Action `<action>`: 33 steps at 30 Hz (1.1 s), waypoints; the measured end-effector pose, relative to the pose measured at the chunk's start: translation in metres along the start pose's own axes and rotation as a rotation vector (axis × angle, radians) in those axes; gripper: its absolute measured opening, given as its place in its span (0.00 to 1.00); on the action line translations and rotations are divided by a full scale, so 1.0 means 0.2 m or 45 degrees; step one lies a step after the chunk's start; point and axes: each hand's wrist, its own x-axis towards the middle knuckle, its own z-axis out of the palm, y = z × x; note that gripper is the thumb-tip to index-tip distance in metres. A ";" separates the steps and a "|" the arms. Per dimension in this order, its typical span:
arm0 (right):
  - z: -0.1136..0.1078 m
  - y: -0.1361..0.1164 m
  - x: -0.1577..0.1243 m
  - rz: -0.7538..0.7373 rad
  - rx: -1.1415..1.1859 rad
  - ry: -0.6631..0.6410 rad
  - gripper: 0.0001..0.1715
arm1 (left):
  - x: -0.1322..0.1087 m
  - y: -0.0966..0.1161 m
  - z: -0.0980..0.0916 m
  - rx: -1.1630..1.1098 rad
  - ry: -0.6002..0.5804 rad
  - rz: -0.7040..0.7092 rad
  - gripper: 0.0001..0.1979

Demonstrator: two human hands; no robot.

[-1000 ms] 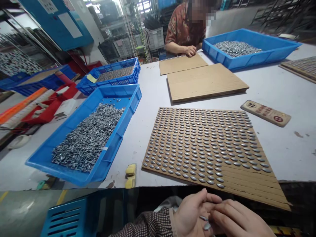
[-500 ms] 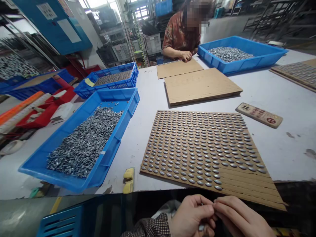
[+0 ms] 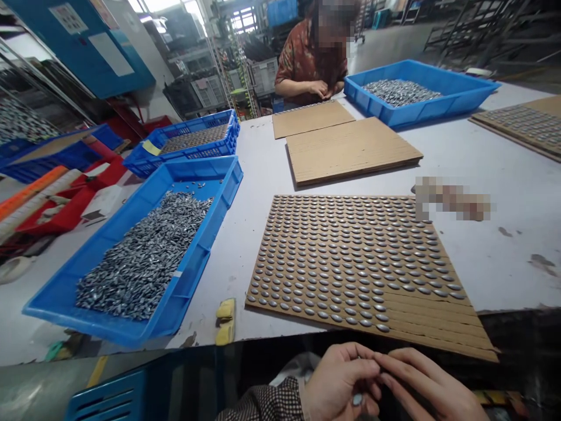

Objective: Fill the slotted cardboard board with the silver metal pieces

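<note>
My left hand (image 3: 344, 383), in a checked sleeve, is closed below the table's front edge. A small silvery oval metal piece (image 3: 357, 399) shows among its curled lower fingers. My right hand (image 3: 432, 383) meets its thumb and fingertips, with the fingers pressed together; whatever lies in that pinch is hidden. Just beyond both hands lies a cardboard sheet (image 3: 432, 318) carrying rows of grey pointed-oval metal pieces (image 3: 324, 251). Its front right corner is bare grooved cardboard.
Left is a blue tray (image 3: 193, 275) heaped with loose metal pieces, near a yellow object (image 3: 225, 321). Stacked cardboard (image 3: 350, 149) lies behind the sheet. Across the table a co-worker (image 3: 293, 64) sits by another blue tray (image 3: 421, 111). A blue crate (image 3: 236, 131) stands back left.
The view has shifted slightly, moving the table's contents left in the picture. My hands stay together with a small finger movement. The co-worker's hands have lifted off the cardboard and come together.
</note>
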 end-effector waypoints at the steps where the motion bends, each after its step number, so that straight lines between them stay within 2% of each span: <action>1: -0.01 0.00 0.00 0.007 0.006 0.014 0.15 | 0.00 0.00 0.00 0.001 -0.009 0.022 0.13; 4: -0.04 0.02 0.00 0.070 -0.020 0.081 0.14 | 0.01 0.00 0.01 -0.026 -0.032 0.069 0.13; 9: -0.15 0.15 0.03 0.268 -0.122 0.214 0.09 | 0.01 -0.01 0.01 -0.116 -0.034 0.015 0.17; 13: -0.20 0.27 0.12 0.200 -0.185 0.131 0.10 | -0.01 -0.02 0.01 -0.102 -0.020 0.000 0.15; 18: -0.19 0.37 0.21 0.114 -0.320 0.049 0.11 | -0.03 -0.02 -0.01 -0.065 -0.056 0.009 0.15; 21: -0.18 0.39 0.22 0.105 -0.372 0.031 0.12 | -0.02 -0.03 -0.02 -0.027 -0.076 -0.004 0.15; 25: -0.16 0.40 0.22 0.095 -0.494 0.045 0.12 | 0.01 -0.03 -0.03 -0.003 -0.021 0.042 0.17; 33: -0.15 0.36 0.24 0.027 -0.699 0.103 0.11 | 0.03 -0.05 -0.03 -0.039 0.035 0.090 0.16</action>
